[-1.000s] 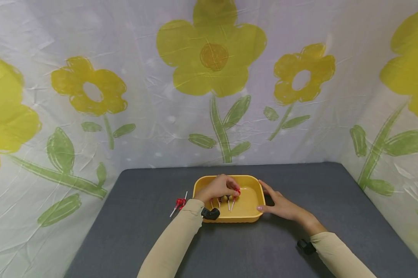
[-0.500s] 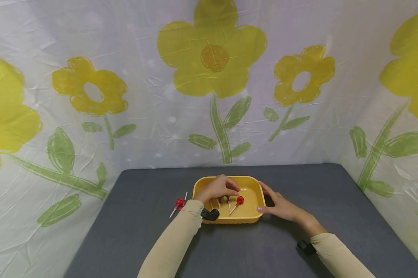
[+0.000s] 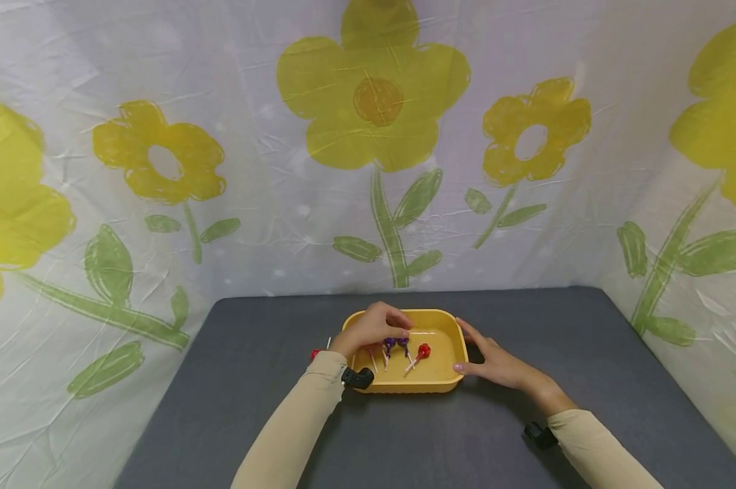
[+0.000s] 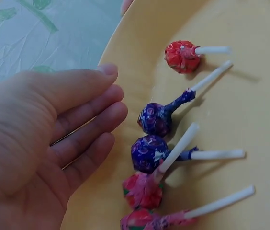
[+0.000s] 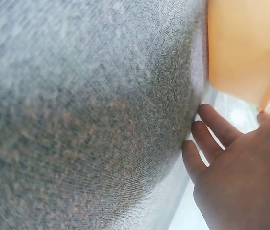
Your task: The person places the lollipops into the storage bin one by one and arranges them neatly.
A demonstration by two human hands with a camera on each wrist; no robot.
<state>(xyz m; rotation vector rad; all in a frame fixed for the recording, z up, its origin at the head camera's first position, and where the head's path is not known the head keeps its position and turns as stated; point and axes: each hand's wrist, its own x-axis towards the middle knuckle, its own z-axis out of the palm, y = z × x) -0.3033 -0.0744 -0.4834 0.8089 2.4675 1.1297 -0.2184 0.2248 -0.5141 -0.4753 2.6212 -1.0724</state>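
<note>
Left hand (image 3: pixel 370 327) over the yellow tray (image 3: pixel 416 388), empty, fingers loosely extended, right beside two purple lollipops (image 4: pixel 149 153) lying inside! A red lollipop (image 3: pixel 425 350) lies to their right, two pinkish-red lollipops (image 4: pixel 142 191) to their left. Across at the tray's right end, the right hand (image 3: pixel 496 360) has its fingers spread, thumb touching the rim.

Muted light, soft shadow beside tray (image 3: pixel 407 388) — right wrist view hazy, blurred
</note>
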